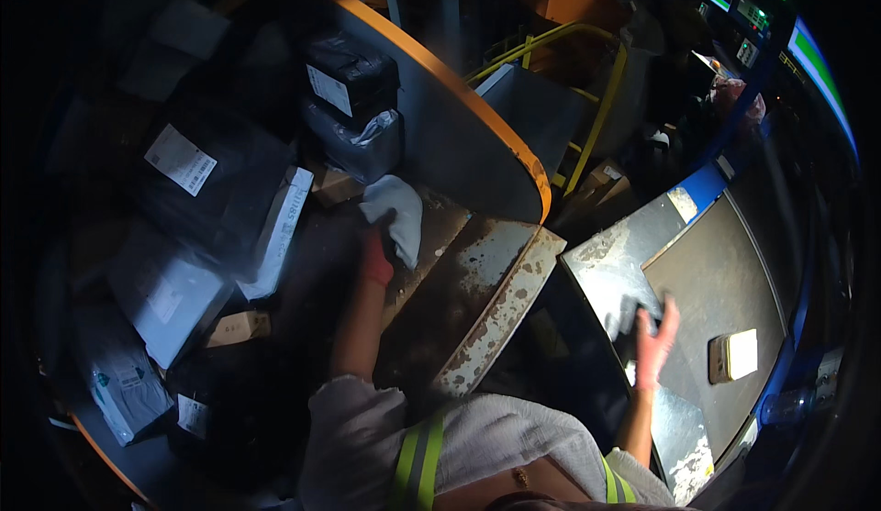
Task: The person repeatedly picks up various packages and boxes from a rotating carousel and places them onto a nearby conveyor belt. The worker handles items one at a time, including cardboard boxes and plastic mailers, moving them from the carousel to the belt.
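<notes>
My left hand (376, 260), in a glove with a red back and dark fingers, reaches to a pale soft parcel bag (400, 205) on the rusty metal chute (475, 263). The dark fingers overlap the bag's lower left side; blur and shadow hide whether they grip it. On the other side, my right hand (657, 346), in a similar glove, is raised over the edge of a belt conveyor (716, 291). Its fingers are apart and hold nothing. A small box (733, 356) with a brightly lit face sits on the belt, to the right of that hand and apart from it.
Dark wrapped parcels (351, 74) are stacked by the chute's orange-edged wall (440, 64). Left lie a large black parcel (206, 181), a white flat box (279, 236), a grey parcel (168, 304) and a small carton (239, 329). Yellow railing (606, 112) stands beyond.
</notes>
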The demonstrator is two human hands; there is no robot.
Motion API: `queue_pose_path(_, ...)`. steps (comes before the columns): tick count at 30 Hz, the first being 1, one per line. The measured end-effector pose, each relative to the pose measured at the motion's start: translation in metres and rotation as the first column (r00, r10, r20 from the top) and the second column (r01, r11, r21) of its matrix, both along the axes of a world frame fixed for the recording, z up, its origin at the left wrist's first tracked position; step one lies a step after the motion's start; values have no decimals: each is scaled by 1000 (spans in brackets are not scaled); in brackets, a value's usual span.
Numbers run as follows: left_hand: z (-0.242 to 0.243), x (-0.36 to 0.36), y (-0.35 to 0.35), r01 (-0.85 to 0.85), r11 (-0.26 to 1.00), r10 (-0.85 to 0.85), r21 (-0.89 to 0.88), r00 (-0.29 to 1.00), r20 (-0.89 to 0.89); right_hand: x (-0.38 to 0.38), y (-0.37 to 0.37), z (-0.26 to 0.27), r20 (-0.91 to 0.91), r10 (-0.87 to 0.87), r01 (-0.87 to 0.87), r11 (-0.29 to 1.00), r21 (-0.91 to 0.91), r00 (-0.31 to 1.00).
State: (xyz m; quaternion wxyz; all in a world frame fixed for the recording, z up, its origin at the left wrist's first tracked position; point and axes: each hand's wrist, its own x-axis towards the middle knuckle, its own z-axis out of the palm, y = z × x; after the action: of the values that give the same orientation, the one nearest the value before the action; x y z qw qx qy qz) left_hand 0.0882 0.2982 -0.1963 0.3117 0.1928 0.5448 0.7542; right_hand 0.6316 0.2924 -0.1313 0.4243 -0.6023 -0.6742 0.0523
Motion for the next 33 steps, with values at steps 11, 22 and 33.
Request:
queue_pose_path(11, 134, 267, -124, 358, 846, -305, -395, -281, -910, -133, -37, 58, -868, 75, -614, 736, -284, 492)
queue_pose_path(22, 259, 461, -6, 789, 613, 122, 28, -60, -991, 91, -56, 150, -855, 147, 71, 975, 209, 498)
queue_pose_path(33, 56, 717, 94, 715, 346, -208, -608, -573, -793, 294, -5, -9, 537, -476, 636, 756, -153, 696)
